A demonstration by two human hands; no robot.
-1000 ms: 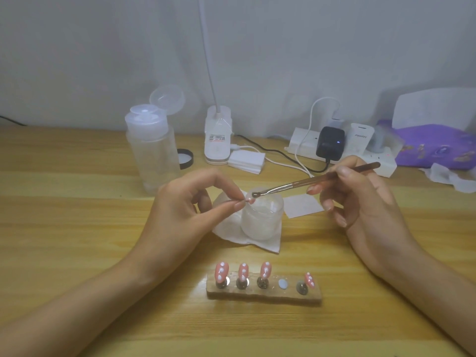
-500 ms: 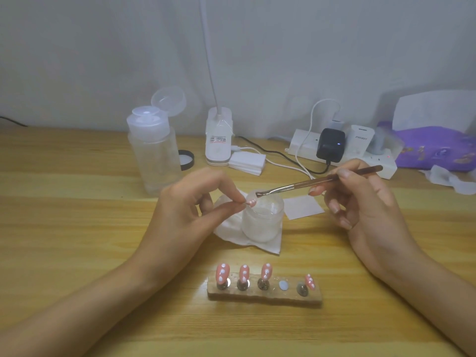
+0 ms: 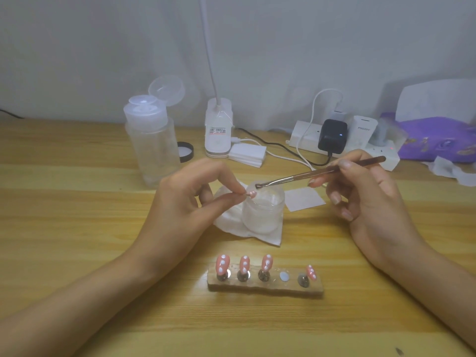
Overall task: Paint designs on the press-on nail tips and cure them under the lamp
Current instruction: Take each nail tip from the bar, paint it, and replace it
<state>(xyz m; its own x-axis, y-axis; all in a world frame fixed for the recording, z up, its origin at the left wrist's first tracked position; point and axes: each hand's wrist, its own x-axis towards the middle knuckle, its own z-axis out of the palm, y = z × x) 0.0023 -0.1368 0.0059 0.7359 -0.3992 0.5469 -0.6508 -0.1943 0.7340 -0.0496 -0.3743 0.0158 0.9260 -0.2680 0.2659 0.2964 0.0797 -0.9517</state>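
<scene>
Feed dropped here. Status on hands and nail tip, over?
Left hand pinches nail tip over jar. Right hand holds tool, end close above tip. Nothing in the way.

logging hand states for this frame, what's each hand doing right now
Left hand: closed, fingers pinching a pink nail tip.
Right hand: closed, holding the metal tool.

The nail tip [image 3: 252, 194] I hold is pink with white dots. The four nail tips [image 3: 222, 264] on the holder [image 3: 265, 289] are pink with white dots too. The holder is brown. My brush [image 3: 322, 171] is shiny brown with a dark tip. The jar [image 3: 262, 215] is cloudy white and the tissue [image 3: 226, 218] is white. The bench [image 3: 77, 228] is yellow-brown with long wood stripes. The charger [image 3: 332, 136] is black. The pack [image 3: 438, 140] is purple with pale marks.
</scene>
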